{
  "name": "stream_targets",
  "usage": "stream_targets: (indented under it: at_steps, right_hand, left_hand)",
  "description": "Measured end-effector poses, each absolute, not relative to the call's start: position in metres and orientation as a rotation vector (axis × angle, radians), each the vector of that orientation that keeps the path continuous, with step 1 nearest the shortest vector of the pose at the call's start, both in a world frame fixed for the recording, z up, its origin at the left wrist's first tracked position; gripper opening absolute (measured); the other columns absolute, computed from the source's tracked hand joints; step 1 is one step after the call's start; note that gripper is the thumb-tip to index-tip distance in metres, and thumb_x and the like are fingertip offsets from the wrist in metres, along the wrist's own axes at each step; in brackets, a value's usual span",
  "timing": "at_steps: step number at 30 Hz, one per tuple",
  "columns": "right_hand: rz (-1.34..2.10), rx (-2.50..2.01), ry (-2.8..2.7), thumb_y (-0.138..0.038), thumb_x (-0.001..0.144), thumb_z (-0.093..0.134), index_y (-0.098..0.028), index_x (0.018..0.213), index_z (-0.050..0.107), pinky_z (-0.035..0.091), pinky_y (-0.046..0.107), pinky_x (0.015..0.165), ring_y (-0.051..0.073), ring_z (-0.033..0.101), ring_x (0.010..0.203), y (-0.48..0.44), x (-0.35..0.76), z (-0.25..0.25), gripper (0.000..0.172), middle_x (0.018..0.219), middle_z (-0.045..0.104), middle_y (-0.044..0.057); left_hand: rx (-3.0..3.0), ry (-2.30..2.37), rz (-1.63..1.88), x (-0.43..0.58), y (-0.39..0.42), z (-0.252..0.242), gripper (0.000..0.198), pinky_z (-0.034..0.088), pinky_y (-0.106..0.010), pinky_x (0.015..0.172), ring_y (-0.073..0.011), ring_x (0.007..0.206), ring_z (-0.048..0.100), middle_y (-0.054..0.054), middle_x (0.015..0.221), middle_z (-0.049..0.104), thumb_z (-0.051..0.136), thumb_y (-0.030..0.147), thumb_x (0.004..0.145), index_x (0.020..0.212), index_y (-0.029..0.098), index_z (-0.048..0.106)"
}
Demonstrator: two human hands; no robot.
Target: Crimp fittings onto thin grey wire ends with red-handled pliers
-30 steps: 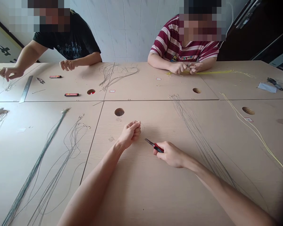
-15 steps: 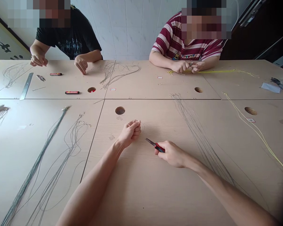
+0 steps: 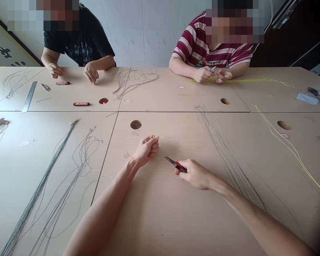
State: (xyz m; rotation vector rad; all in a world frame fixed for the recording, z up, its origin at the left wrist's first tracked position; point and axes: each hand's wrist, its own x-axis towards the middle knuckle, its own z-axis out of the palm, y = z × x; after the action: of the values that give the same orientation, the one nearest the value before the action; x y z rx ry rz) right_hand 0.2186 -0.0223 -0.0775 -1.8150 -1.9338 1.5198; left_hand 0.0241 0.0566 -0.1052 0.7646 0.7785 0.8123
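Note:
My left hand (image 3: 149, 149) is closed in a pinch above the wooden table. From its fingertips a thin, fine cord (image 3: 161, 143) curls out in a small loop; the rest of it is hidden in the fist. To the right and a little nearer, my right hand (image 3: 193, 173) is wrapped round small scissors (image 3: 173, 162) with red and black handles. Their dark blades look closed and point toward my left hand, apart from the cord.
Grey-green cord bundle (image 3: 46, 170) and looser cords (image 3: 76, 174) with metal ends lie left. More grey cords (image 3: 224, 149) and yellow cords (image 3: 288, 144) lie right. Round holes (image 3: 136, 124) pierce the table. Across it, two people work with cords; a ruler (image 3: 30, 96) and red-black cutter (image 3: 81, 104) lie there.
My hands, the cord and the scissors have hardly moved. Across the table, the hand of the person in black at far left has shifted right; the striped-shirt person's tool has tilted up.

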Motion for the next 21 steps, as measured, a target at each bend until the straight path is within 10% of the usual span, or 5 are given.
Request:
stream_targets:
  at_steps: [21]
  right_hand:
    - [1.508,-1.821,-1.924,-0.023,0.071,0.052,-0.020,0.077,0.057,0.027,0.023,0.048,0.009,0.037,0.050,-0.0230,0.2206,-0.0823,0.008,0.057,0.047,-0.005]
  left_hand:
    - [0.731,0.775,0.815,0.0235,0.0580,-0.1040,0.048,0.007,-0.014,0.037,-0.0023,0.041,0.015,0.011,0.055,0.017,0.075,0.037,0.073,0.063,0.021,0.031]
